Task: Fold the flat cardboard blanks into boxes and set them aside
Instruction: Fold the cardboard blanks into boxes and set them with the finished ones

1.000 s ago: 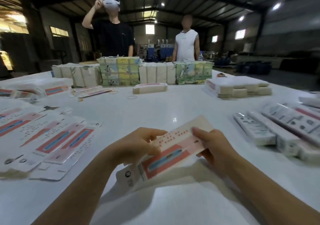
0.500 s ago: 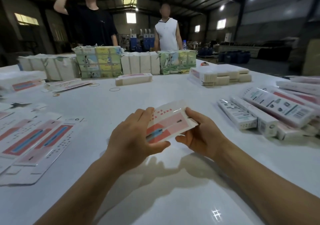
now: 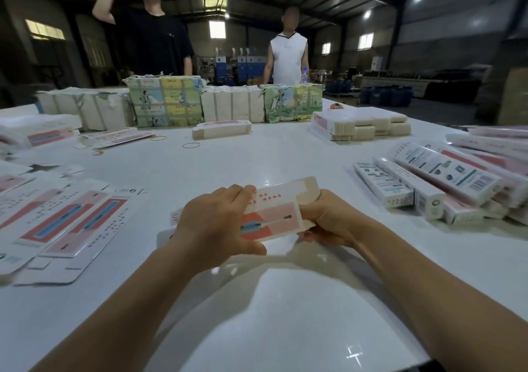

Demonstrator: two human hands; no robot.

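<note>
A pink, red and white cardboard blank sits between both hands just above the white table, partly opened into a long box shape with a plain end flap sticking up at its far right. My left hand grips its left half, fingers curled over the top edge and thumb underneath. My right hand grips the right end, fingers curled round it. Several flat blanks lie spread at the left. Finished long boxes are piled at the right.
Bundled stacks of blanks line the far side of the table, with smaller stacks at the right rear. One folded box and loose rubber bands lie mid-table. Two people stand behind the far edge.
The blank was flat and angled a second ago. Both hands have since drawn closer along it and squeezed it into a box shape, with the end flap now showing at the right.
</note>
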